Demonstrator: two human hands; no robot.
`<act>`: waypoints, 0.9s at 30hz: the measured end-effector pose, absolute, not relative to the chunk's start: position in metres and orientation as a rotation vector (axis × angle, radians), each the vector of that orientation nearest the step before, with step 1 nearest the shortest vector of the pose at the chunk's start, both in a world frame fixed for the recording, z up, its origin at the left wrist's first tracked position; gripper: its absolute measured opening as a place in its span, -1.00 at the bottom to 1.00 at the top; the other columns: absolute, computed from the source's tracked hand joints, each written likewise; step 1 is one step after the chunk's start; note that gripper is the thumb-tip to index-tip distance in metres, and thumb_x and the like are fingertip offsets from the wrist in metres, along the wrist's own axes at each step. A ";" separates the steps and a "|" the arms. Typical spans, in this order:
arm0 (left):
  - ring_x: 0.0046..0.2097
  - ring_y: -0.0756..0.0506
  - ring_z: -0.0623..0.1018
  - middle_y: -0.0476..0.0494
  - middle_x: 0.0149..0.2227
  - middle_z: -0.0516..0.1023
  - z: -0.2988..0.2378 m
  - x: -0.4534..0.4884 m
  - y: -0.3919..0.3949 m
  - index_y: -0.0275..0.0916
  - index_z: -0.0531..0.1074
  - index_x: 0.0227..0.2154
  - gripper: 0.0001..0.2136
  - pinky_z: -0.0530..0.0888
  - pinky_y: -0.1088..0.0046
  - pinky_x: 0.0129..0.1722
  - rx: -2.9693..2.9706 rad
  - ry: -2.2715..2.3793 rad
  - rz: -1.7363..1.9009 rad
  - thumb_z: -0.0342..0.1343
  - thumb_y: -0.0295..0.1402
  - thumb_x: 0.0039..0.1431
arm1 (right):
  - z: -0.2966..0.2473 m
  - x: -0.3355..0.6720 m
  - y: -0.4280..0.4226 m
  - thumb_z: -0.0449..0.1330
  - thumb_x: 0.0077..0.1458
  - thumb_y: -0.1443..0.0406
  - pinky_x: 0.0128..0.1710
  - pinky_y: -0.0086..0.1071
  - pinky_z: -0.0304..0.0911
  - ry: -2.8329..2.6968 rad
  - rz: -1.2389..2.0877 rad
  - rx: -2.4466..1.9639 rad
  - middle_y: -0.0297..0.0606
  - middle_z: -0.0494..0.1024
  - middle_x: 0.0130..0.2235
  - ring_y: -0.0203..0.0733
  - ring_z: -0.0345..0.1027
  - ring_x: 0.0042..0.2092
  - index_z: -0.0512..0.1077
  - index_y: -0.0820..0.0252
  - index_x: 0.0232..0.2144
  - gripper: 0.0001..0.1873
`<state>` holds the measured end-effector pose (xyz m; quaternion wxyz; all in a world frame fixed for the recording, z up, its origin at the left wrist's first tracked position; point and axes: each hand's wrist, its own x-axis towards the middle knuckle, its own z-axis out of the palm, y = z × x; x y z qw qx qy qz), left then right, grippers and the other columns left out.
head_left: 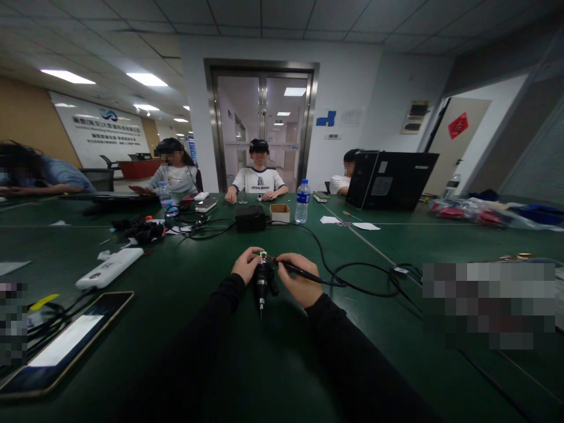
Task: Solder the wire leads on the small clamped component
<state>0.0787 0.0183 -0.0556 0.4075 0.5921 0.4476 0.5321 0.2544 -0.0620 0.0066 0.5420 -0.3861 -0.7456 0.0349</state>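
Observation:
In the head view, a black and silver rod-shaped device (262,279) lies on the table in front of me, its thin metal tip towards me. At its far end is a small green-and-white piece (263,255), too small to make out well. My left hand (247,264) is closed beside it, fingertips pinching at this piece. My right hand (302,281) grips a black pen-shaped corded tool (299,270) that looks like a soldering iron. Its front end points at the small piece; whether they touch cannot be told. A black cable (352,283) loops off to the right.
Ahead stand a black box (251,219), a small cardboard box (279,214) and a water bottle (302,201). A white power strip (110,267) and a phone (66,343) lie left. A black computer case (390,179) stands back right. Several people sit around the table.

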 end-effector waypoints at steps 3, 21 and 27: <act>-0.24 -0.09 0.55 -0.11 -0.33 0.58 -0.054 0.079 0.017 -0.24 0.43 -0.22 -0.76 0.42 0.36 -0.11 1.484 1.120 1.348 0.08 -0.37 0.00 | 0.008 0.255 -0.062 0.09 0.04 0.36 -0.21 -0.32 0.33 -1.768 0.078 -0.919 -0.26 0.58 -0.36 -0.19 0.44 -0.30 0.47 0.12 -0.40 -0.85; -0.26 -0.08 0.53 -0.09 -0.34 0.58 -0.058 0.079 0.022 -0.24 0.43 -0.24 -0.78 0.40 0.40 -0.16 1.448 1.111 1.360 0.09 -0.41 -0.02 | 0.007 0.256 -0.061 0.10 0.02 0.36 -0.24 -0.32 0.33 -1.759 0.072 -0.957 -0.26 0.57 -0.38 -0.17 0.43 -0.32 0.47 0.14 -0.42 -0.87; -0.27 -0.06 0.53 -0.07 -0.36 0.56 -0.057 0.079 0.020 -0.24 0.43 -0.25 -0.79 0.39 0.41 -0.15 1.446 1.119 1.364 0.09 -0.43 -0.01 | 0.008 0.255 -0.061 0.10 0.03 0.37 -0.23 -0.32 0.33 -1.780 0.084 -0.930 -0.27 0.58 -0.38 -0.18 0.44 -0.31 0.47 0.14 -0.42 -0.86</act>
